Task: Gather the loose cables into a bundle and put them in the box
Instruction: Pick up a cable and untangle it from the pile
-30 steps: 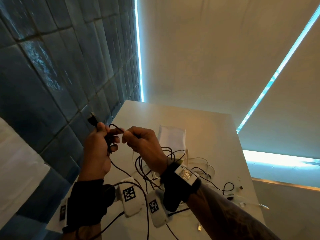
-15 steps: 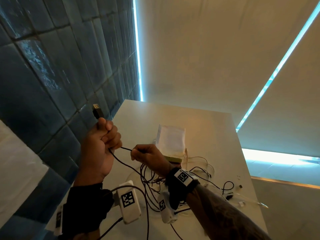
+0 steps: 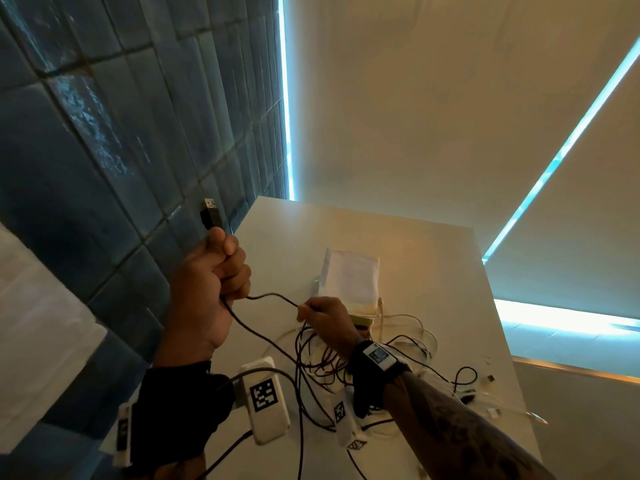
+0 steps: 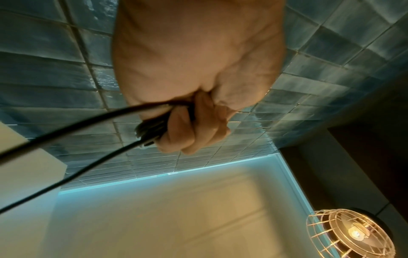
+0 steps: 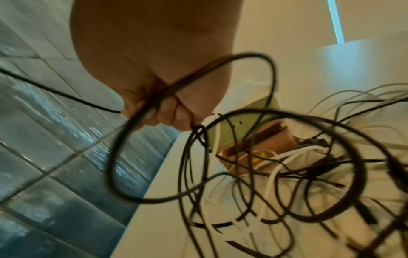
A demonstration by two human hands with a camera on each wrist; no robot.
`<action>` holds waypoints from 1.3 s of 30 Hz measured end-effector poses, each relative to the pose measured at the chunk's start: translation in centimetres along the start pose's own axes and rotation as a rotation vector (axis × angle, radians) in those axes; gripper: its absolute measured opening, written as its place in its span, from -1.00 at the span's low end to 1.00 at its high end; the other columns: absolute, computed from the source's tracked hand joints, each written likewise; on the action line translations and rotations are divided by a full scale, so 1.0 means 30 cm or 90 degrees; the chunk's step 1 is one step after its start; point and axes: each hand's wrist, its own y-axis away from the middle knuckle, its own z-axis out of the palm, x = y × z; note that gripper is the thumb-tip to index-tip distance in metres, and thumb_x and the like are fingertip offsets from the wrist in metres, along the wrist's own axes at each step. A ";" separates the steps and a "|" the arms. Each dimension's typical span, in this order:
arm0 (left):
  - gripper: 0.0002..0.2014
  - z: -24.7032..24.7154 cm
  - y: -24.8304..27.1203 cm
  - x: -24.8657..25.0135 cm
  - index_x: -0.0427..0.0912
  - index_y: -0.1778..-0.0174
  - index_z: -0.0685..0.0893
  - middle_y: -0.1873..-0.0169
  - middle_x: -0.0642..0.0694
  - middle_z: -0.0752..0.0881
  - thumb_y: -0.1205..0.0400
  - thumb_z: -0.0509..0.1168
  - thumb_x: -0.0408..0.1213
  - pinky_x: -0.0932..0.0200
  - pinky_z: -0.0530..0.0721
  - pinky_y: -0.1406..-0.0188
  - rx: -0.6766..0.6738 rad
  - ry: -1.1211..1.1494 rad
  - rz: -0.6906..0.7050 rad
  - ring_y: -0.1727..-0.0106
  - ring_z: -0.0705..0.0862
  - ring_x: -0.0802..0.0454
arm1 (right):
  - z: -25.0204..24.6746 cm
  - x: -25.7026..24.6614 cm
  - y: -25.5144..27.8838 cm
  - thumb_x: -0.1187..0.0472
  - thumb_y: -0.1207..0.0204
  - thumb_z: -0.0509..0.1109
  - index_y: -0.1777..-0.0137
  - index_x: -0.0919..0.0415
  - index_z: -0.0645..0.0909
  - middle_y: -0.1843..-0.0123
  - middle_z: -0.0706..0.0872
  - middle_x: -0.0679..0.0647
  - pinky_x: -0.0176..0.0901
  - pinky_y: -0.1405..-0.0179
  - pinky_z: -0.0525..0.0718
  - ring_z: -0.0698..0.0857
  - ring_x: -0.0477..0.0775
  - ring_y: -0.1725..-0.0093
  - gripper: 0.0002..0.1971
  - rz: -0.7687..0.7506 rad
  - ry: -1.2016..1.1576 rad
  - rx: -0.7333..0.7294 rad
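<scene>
Between my hands, the black cable (image 3: pixel 273 296) runs taut: left hand (image 3: pixel 211 282) fists its plug end, right hand (image 3: pixel 325 318) pinches it, to draw it from the tangle (image 3: pixel 346 362).

I see the tangle of black and white cables (image 3: pixel 377 355) on the white worktop (image 3: pixel 433 271), white-lidded box (image 3: pixel 349 282) just behind it, blue tiled wall (image 3: pixel 104 150) left; loose connectors (image 3: pixel 490 379) lie right.

Our left hand (image 3: pixel 211 289) is raised in a tight fist, thumb uppermost, fingers curled round a black cable (image 3: pixel 273 296), while our right hand (image 3: pixel 327 320) sits lower and just beside it, fingertips pinching that same cable.
</scene>
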 end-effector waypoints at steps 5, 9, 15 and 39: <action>-0.68 -0.013 -0.027 -0.040 -0.08 0.45 0.47 0.71 0.05 0.39 -0.66 0.07 -0.22 0.34 0.11 0.67 0.054 -0.018 -0.047 0.75 0.25 0.21 | -0.033 -0.178 0.004 0.25 -0.55 0.43 0.22 0.32 0.76 0.52 0.64 -0.18 -0.39 0.43 0.47 0.52 -0.26 0.50 -0.82 -0.070 -0.166 0.110; -0.66 -0.008 -0.035 -0.089 -0.06 0.34 0.39 0.56 -0.06 0.67 -0.78 -0.02 -0.21 0.34 0.31 0.69 0.163 -0.113 -0.076 0.65 0.48 0.13 | -0.061 -0.342 0.051 0.31 -0.61 0.38 0.18 0.32 0.70 0.58 0.54 -0.21 -0.47 0.54 0.36 0.40 -0.24 0.56 -0.85 -0.165 -0.272 0.049; -0.65 -0.005 -0.040 -0.076 -0.03 0.33 0.39 0.18 -0.12 0.85 -0.78 -0.05 -0.11 0.08 0.74 0.16 0.118 0.027 -0.085 0.13 0.80 -0.02 | -0.072 -0.374 0.115 0.40 -0.64 0.31 0.16 0.37 0.68 0.53 0.60 -0.24 -0.54 0.47 0.40 0.49 -0.29 0.52 -0.83 -0.244 -0.231 -0.099; -0.69 0.022 -0.022 -0.008 0.00 0.50 0.50 0.68 0.13 0.35 -0.59 0.12 -0.14 0.35 0.22 0.71 0.021 0.046 0.021 0.69 0.23 0.25 | -0.007 0.004 -0.015 0.20 -0.57 0.37 0.22 0.25 0.78 0.44 0.61 -0.04 -0.20 0.37 0.52 0.51 -0.10 0.44 -0.77 0.059 -0.033 0.009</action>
